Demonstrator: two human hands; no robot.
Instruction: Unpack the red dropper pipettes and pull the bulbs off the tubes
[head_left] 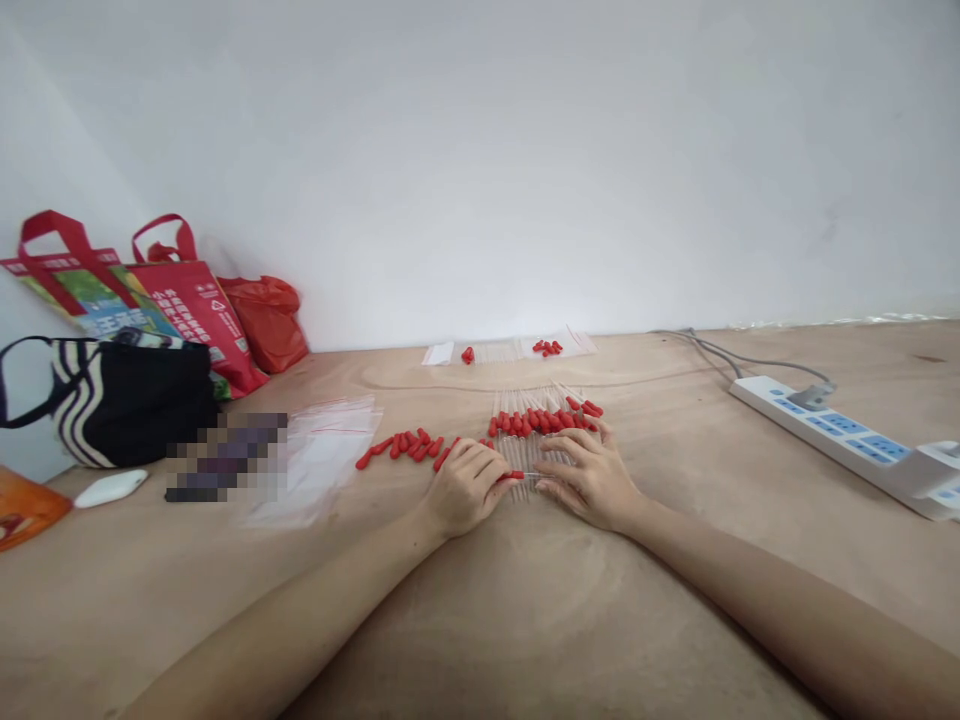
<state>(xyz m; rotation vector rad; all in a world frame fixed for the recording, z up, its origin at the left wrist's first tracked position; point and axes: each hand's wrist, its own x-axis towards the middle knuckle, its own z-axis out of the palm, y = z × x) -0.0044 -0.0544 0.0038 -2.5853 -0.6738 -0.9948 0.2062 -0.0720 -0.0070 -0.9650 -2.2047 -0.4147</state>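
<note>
My left hand (pixel 466 487) pinches a red rubber dropper bulb (pixel 515 475), most of it hidden by the fingers. From its open end a thin glass tube (pixel 531 475) runs across to my right hand (pixel 587 474), whose thumb and fingertips close on it. How deep the tube sits in the bulb I cannot tell. Just beyond both hands lies a row of droppers with red bulbs (pixel 536 421). Bare glass tubes (pixel 517 492) lie under and between my hands. Several loose red bulbs (pixel 409 443) are scattered left of my left hand.
Clear plastic zip bags (pixel 322 460) lie at left, near a blurred dark object (pixel 229 458) and a white case (pixel 111 488). Bags (pixel 142 400) stand along the left wall. More bulbs (pixel 547 348) and tubes sit at the back. A white power strip (pixel 832 430) with cables is at right.
</note>
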